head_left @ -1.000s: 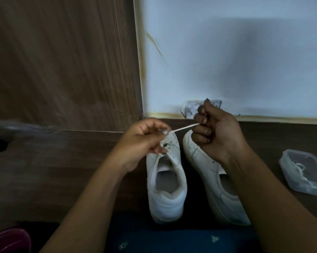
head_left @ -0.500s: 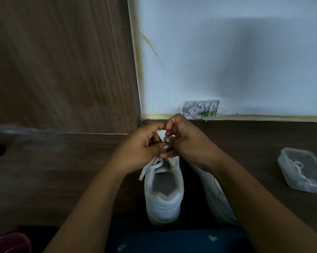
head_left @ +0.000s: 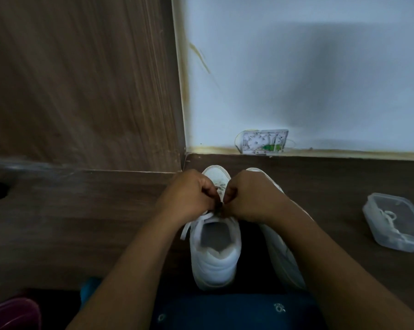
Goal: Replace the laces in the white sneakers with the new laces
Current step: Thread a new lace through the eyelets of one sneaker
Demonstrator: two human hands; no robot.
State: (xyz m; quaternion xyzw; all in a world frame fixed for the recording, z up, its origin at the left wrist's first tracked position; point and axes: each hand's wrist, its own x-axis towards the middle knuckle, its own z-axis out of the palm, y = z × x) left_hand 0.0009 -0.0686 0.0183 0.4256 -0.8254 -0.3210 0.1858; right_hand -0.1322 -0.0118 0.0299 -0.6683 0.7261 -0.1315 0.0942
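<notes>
We pinch the flat white lace (head_left: pixel 186 231) between left hand (head_left: pixel 189 196) and right hand (head_left: pixel 251 198) above one white leather sneaker (head_left: pixel 215 258); a second white leather sneaker (head_left: pixel 282 253) lies under our right wrist.

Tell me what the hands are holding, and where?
The left hand and right hand both pinch the lace above the sneaker opening; fingers hide the exact spot.

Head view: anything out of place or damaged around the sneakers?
The small wall box at the wall's foot looks open, innards and a thin wire exposed. One lace end dangles off the left sneaker.
</notes>
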